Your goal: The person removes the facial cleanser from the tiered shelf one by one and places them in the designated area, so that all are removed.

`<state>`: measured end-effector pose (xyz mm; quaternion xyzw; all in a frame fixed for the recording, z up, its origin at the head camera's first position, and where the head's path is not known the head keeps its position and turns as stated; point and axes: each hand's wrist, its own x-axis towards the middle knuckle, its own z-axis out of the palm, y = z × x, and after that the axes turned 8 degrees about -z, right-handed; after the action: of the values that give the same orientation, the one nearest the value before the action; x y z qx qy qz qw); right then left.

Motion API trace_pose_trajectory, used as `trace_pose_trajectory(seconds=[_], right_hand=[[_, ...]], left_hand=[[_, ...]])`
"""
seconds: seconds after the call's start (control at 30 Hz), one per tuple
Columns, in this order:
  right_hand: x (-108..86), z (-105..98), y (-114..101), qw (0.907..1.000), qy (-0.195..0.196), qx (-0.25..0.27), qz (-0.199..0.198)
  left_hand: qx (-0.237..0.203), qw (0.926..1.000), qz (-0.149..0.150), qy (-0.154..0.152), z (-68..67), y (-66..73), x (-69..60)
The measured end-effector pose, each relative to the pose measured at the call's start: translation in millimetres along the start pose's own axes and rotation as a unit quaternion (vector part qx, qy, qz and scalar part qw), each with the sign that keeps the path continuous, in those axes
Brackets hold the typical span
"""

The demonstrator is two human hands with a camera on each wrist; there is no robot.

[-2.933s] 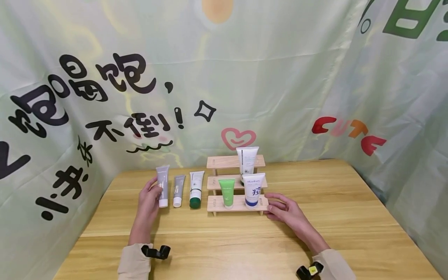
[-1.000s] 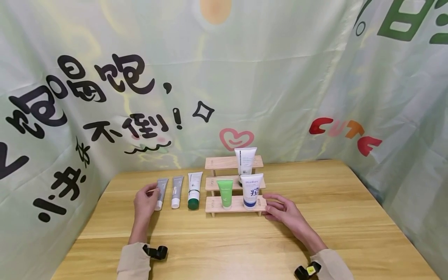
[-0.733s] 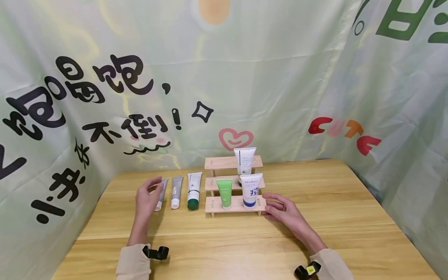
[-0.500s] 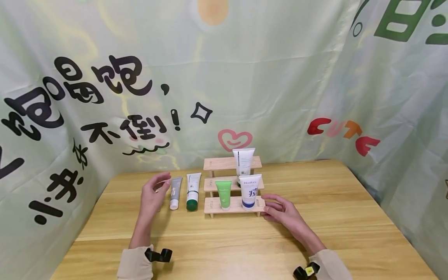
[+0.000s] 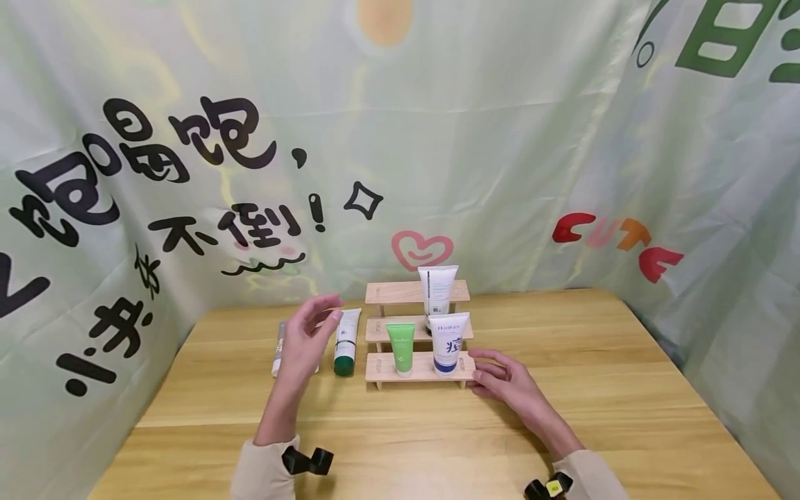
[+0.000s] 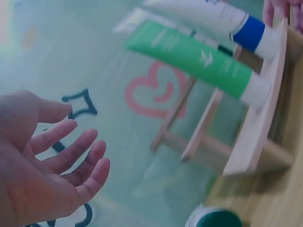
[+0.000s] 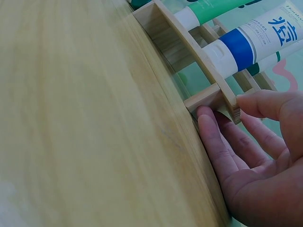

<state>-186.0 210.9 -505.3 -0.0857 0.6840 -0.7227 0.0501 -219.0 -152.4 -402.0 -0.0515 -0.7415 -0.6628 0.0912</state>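
Note:
My left hand (image 5: 305,342) is raised over the left tubes with fingers apart and nothing in them, as the left wrist view confirms. Just right of it lies a white tube with a green cap (image 5: 346,342). One grey tube (image 5: 278,351) shows left of the hand; a second is mostly hidden behind it. My right hand (image 5: 509,380) holds the right end of the three-step wooden stand (image 7: 196,54), thumb at the board's end and fingers under it against the leg. A green tube (image 5: 402,349) and a white tube with blue cap (image 5: 448,345) stand upright on the lowest step.
Another white tube (image 5: 439,288) stands on the middle step, its base partly hidden by the tube in front. The wooden table (image 5: 625,389) ends at a printed cloth backdrop (image 5: 500,139) behind and on both sides.
My left hand laid the leftmost grey tube down, let it go, and moved right over the second grey tube towards the white tube with the green cap. The right hand stayed at the stand.

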Motion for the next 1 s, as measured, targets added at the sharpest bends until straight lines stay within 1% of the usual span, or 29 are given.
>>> trace_pose_trajectory(seconds=[0.1,0.23,0.37,0.47,0.57,0.73,0.87,1.0], right_hand=[[-0.6,-0.5,-0.3,1.0,0.003,0.0,0.004],[-0.8,-0.4,0.0,1.0,0.007,0.002,0.007],[-0.1,0.0,-0.6,1.0,0.005,0.003,0.005],[0.1,-0.2,-0.6,1.0,0.005,0.004,0.004],[0.4,0.0,-0.4,1.0,0.006,0.003,0.006],[0.7,0.0,-1.1,0.9999,0.008,-0.003,0.008],[0.9,0.0,-1.8,0.9999,0.012,-0.009,0.009],[1.5,1.0,-0.3,0.9999,0.012,-0.006,0.009]], left_hand=[[-0.017,0.9995,0.013,-0.023,13.3,4.9,0.6],[-0.015,0.9981,0.032,-0.05,28.2,10.7,2.6],[-0.012,0.9968,0.042,-0.067,40.5,19.4,4.9],[-0.012,0.996,0.041,-0.079,49.7,24.9,5.5],[-0.013,0.9947,0.04,-0.094,58.0,27.4,6.3],[-0.008,0.9933,0.041,-0.108,70.9,32.1,10.8],[0.009,0.9925,0.032,-0.117,80.9,37.9,17.1],[0.034,0.9917,0.035,-0.118,88.9,39.2,24.0]])
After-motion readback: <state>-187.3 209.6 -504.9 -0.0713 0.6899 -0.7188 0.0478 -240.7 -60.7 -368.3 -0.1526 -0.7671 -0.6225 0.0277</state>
